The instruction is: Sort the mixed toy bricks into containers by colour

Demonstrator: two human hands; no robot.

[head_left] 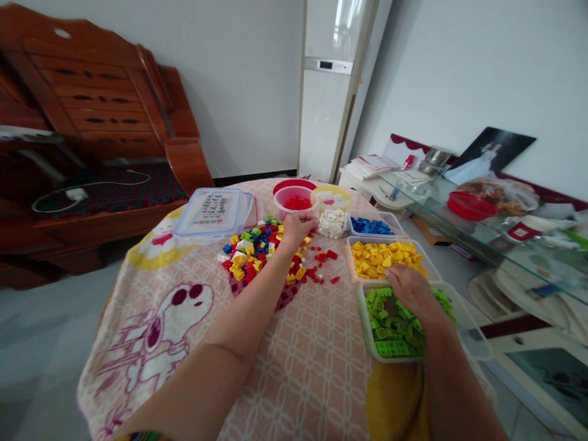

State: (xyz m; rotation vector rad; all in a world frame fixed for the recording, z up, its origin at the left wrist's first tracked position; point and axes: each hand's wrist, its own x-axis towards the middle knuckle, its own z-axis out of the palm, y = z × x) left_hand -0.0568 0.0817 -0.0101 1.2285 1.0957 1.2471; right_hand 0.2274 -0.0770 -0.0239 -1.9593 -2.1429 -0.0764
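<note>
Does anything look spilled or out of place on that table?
Small red pieces lie strewn on the tablecloth, right of the mixed brick pile. They look odd, perhaps spilled, since other red pieces sit in the round bowl.

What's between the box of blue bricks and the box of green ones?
A box of yellow bricks, with the right hand over its near edge, in the head view.

- Soft, even, slightly dim light lay over the tablecloth (316, 355).
- Bright glare streaked the glossy white cabinet (327, 110) near its top.
- Deep shadow pooled beneath the wooden settee (98, 109).
- Wide-angle distortion stretched the edges, where detail blurred.
</note>
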